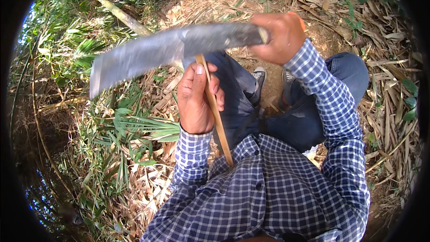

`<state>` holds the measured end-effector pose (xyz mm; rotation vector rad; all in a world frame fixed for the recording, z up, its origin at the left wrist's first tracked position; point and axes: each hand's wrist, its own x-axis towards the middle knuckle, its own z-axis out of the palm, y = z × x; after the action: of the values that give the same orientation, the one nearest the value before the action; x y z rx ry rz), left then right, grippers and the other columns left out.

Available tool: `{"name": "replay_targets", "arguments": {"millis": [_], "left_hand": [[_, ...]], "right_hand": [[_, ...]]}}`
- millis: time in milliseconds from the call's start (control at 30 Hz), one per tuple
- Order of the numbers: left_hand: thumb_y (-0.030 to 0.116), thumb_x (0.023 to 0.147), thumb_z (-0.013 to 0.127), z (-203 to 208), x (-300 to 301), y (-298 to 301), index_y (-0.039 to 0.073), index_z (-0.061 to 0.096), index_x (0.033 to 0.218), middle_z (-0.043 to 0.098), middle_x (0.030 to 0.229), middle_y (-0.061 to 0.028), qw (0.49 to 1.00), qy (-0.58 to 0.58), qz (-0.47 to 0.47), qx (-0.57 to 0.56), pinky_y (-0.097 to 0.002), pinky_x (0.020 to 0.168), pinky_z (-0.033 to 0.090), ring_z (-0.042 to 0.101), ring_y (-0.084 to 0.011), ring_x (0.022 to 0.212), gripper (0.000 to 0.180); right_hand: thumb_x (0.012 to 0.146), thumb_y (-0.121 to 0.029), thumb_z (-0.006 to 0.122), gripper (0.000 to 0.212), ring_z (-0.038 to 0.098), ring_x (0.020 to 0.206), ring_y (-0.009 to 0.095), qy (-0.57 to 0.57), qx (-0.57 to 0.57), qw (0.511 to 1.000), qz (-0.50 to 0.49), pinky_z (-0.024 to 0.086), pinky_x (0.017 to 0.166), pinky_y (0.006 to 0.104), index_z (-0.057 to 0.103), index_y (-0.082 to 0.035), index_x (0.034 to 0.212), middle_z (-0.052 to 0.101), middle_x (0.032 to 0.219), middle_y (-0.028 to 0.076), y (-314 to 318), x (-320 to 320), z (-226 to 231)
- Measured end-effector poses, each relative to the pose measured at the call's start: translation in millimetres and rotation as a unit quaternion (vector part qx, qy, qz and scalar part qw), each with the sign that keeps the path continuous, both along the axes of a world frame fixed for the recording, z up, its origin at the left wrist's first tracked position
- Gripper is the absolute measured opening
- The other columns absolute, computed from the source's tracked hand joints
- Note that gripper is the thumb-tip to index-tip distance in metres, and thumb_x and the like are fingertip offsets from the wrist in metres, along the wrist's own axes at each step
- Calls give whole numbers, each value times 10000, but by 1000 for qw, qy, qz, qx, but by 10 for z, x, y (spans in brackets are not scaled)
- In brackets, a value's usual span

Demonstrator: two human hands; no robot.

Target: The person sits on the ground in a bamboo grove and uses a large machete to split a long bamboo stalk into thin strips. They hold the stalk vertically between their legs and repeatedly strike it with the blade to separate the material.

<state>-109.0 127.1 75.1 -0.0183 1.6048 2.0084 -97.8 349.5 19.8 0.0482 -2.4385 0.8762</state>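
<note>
My right hand point(278, 39) is closed round the handle of a machete point(139, 54), and a bit of orange shows beside the fist. The broad, dark grey blade reaches left across my view, blurred by motion. Between thumb and fingers, my left hand point(195, 107) grips a thin tan wooden stick point(218, 123), perhaps split bamboo. Its upper end meets the lower edge of the blade in the picture; whether they touch, I cannot tell. The stick's lower end comes down to the front of my checked shirt point(242, 192).
My bent legs in dark trousers point(295, 127) and my shoes point(258, 76) lie beneath the hands. Dry leaves point(192, 11) litter the brown ground. A cut pole point(121, 15) slants behind the blade, and green plants point(143, 127) grow at the left.
</note>
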Motion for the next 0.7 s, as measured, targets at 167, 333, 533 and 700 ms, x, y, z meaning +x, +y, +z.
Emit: {"name": "replay_targets", "arguments": {"millis": [167, 333, 533, 700], "left_hand": [[156, 1001, 499, 9, 137, 86, 17, 528, 1092, 534, 812, -83, 997, 39, 23, -63, -212, 398, 353, 453, -104, 487, 169], [159, 1002, 518, 83, 156, 40, 18, 518, 1144, 516, 769, -35, 999, 8, -10, -52, -189, 398, 310, 398, -56, 466, 201], [158, 1007, 506, 76, 133, 0, 5, 516, 1189, 533, 773, -25, 998, 24, -7, -52, -185, 411, 322, 424, -53, 483, 238], [131, 1001, 502, 70, 132, 43, -2, 538, 1091, 555, 890, -71, 998, 40, -1, -39, -219, 451, 350, 462, -87, 573, 165]], "right_hand": [[592, -222, 763, 247, 621, 593, 293, 44, 10, 996, 75, 458, 501, 411, 612, -79, 725, 599, 634, 81, -239, 25, -36], [593, -231, 764, 244, 634, 592, 280, 94, 43, 994, 35, 485, 512, 403, 629, -82, 733, 610, 632, 75, -48, -119, -136], [624, -239, 759, 228, 634, 558, 285, -73, -54, 992, -83, 483, 493, 395, 635, -68, 710, 627, 623, 96, 251, -107, -192], [617, -233, 749, 238, 609, 565, 299, 42, -8, 998, 56, 460, 496, 409, 601, -75, 714, 587, 617, 87, -223, 70, 5]]}}
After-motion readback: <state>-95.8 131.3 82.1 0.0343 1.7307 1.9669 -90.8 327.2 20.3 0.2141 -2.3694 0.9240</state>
